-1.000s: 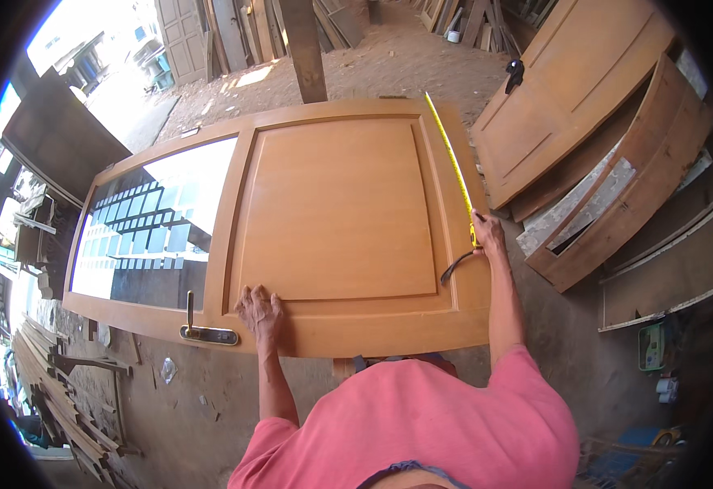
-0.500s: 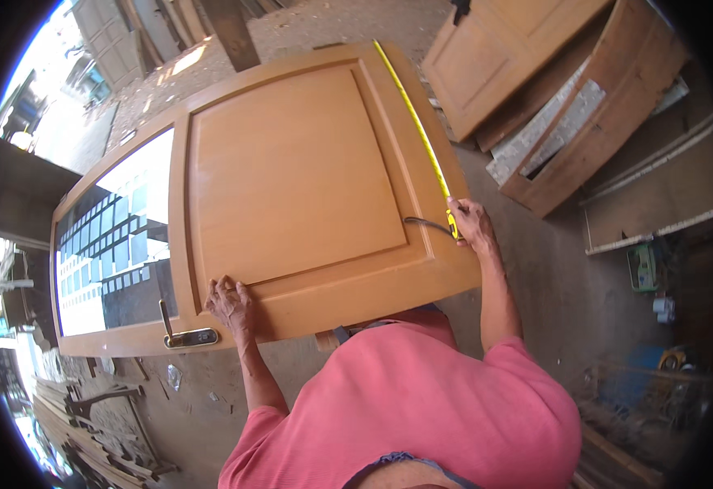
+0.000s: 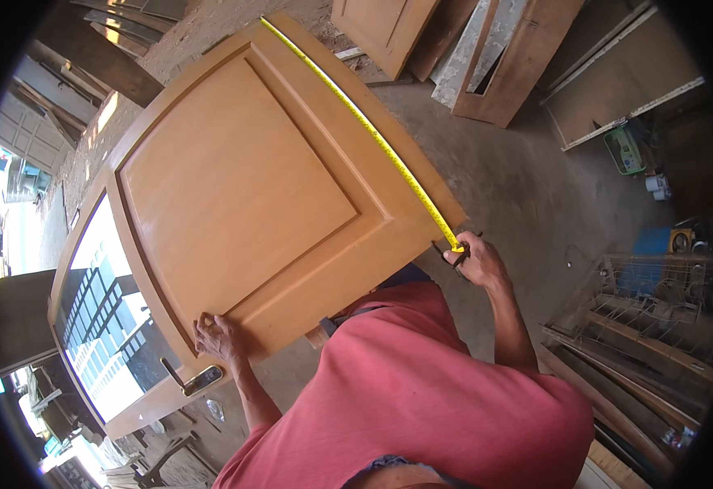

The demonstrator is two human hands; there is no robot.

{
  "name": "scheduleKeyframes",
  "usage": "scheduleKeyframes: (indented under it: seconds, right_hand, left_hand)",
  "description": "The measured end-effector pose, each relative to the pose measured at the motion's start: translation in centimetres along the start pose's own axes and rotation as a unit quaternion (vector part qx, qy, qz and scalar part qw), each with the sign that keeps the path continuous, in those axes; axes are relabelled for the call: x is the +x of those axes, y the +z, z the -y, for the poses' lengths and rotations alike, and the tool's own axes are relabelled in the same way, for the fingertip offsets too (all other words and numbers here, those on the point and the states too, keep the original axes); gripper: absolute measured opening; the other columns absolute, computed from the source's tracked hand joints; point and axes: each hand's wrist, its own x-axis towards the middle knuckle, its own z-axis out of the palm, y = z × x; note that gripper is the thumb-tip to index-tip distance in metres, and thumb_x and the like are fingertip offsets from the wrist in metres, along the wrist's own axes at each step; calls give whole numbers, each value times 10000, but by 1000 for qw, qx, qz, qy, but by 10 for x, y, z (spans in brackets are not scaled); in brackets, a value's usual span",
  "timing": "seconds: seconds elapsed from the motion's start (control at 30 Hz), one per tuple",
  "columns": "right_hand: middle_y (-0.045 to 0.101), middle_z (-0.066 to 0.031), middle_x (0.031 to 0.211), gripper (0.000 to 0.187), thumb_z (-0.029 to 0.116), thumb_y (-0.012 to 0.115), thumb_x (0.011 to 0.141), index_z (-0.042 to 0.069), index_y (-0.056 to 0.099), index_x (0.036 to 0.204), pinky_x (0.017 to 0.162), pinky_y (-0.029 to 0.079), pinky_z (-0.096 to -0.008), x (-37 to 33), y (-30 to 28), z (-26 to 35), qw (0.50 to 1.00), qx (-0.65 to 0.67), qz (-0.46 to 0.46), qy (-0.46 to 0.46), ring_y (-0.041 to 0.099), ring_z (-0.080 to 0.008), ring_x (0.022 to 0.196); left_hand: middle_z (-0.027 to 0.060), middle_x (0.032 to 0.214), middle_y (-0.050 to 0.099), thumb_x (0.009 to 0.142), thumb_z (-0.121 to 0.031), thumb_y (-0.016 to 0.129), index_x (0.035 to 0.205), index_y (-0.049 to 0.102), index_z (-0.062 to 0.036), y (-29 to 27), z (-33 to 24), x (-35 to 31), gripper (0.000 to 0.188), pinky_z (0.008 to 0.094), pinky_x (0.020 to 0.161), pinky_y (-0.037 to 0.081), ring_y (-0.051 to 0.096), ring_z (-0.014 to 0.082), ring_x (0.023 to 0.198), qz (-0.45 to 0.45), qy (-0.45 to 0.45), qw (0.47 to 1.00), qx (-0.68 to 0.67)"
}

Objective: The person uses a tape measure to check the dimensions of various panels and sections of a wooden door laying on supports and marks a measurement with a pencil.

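A brown wooden door lies flat in front of me, with a raised panel and a reflecting glass pane at its left end. My left hand rests on the near edge of the door, fingers bent and apart, close to the lever handle. In my right hand is a tape measure, gripped just past the door's near right corner. Its yellow blade runs out across the right end of the door to the far edge. My fingers partly hide the case.
Brown door panels and a wooden frame lean at the far right. A green plastic basket sits on the right, above a wire rack and stacked timber. A dark post rises beyond the door.
My right hand has drawn the tape case toward me, past the door's near edge, lengthening the blade. My left hand stays on the near edge. The view has turned, tilting the door in the picture.
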Motion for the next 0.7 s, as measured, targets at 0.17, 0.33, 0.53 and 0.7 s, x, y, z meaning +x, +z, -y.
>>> scheduleKeyframes:
  seconds: [0.17, 0.33, 0.53, 0.7]
  right_hand:
    - [739, -198, 1027, 505, 430, 772, 868, 46, 655, 1175, 873, 549, -465, 1, 3, -5, 1000, 6, -18, -21, 709, -376, 1010]
    - [740, -204, 1025, 503, 422, 779, 865, 34, 656, 1160, 875, 554, -465, 6, 8, -13, 999, 8, -26, -34, 712, -380, 1004]
    - [739, -213, 1028, 508, 421, 777, 872, 26, 653, 1165, 874, 555, -470, 7, 8, -13, 999, 0, -22, -42, 710, -391, 1001]
    - [737, -214, 1027, 498, 414, 775, 874, 28, 653, 1164, 871, 554, -469, 8, 8, -13, 999, 1, -12, -40, 710, -390, 1000]
  left_hand:
    - [133, 1455, 539, 907, -268, 679, 1230, 632, -156, 0, -1, 0, 345, 514, 1158, 260, 428, 334, 1394, -16, 8, 1000, -11]
    - [142, 1396, 583, 912, -280, 672, 1235, 639, -153, 6, 6, -1, 348, 502, 1130, 305, 481, 326, 1351, -42, 17, 999, 12]
    - [129, 1431, 555, 903, -272, 685, 1244, 637, -148, 3, 5, 0, 366, 503, 1144, 285, 451, 323, 1381, -16, -6, 1000, 2]
    - [120, 1401, 573, 902, -268, 694, 1231, 639, -161, 6, 9, 0, 350, 501, 1128, 299, 475, 314, 1360, -32, 12, 999, 1]
